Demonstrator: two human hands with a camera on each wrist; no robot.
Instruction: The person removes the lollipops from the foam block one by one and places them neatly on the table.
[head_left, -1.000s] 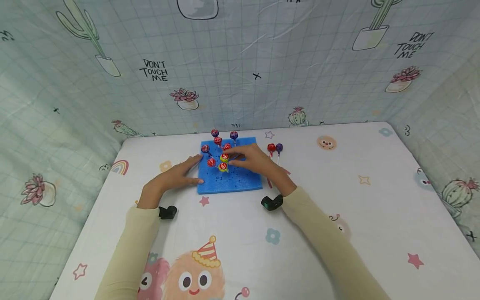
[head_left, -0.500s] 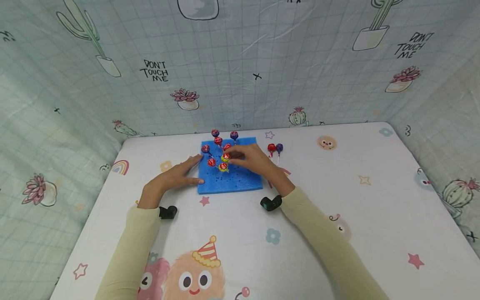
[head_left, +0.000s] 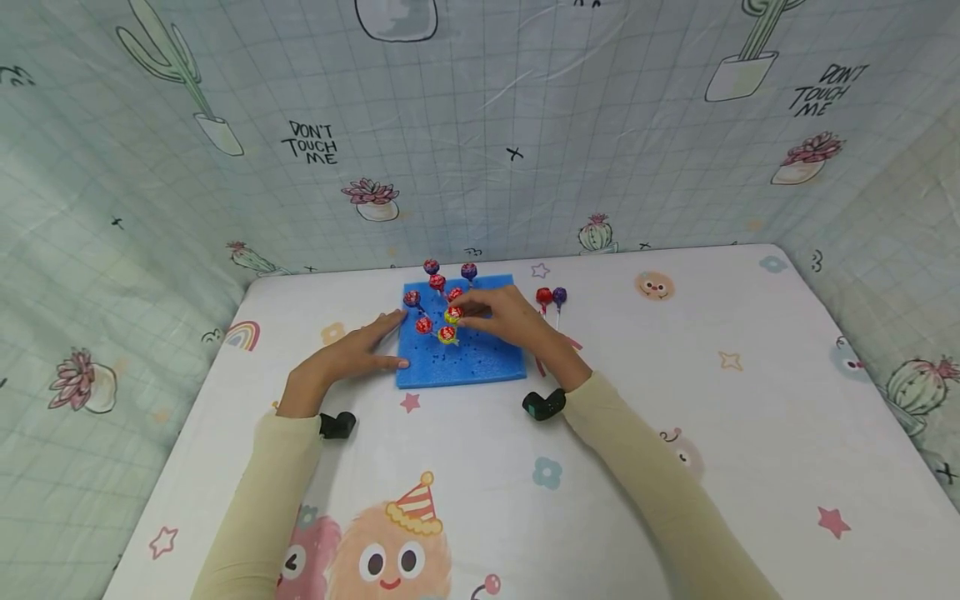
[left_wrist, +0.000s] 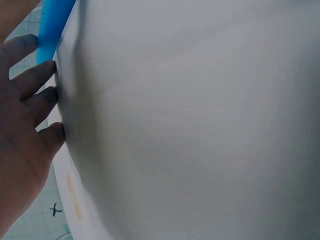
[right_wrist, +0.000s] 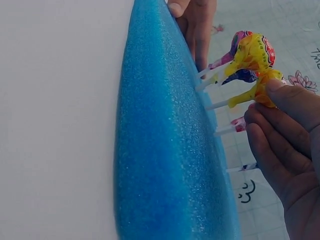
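Head view: the board (head_left: 480,367) lies flat near the counter's (head_left: 675,350) far edge, which runs close behind its 12 o'clock side. The left hand (head_left: 343,358) is spread wide, thumb and fingertips touching the board's edge at 9 o'clock. The right hand (head_left: 513,317) comes in from 4 o'clock and pinches a yellow pop (head_left: 453,316) near the board's middle. Other pops crowd from 7 o'clock round to 12, one yellow pop (head_left: 447,334) just beside the pinched one. Two loose pops, one red (head_left: 543,296) and one purple (head_left: 559,296), lie off the board at 2 o'clock. The widest room runs from 3 to 6 o'clock.

Left wrist view: the left hand's fingers stand apart at 9 o'clock, with a strip of board at 11; white counter fills the rest.

Right wrist view: thumb and fingers hold the yellow pop at its wrapper, its stick meeting the board's face. The second yellow pop almost touches it at 11 o'clock, leaving little room there.
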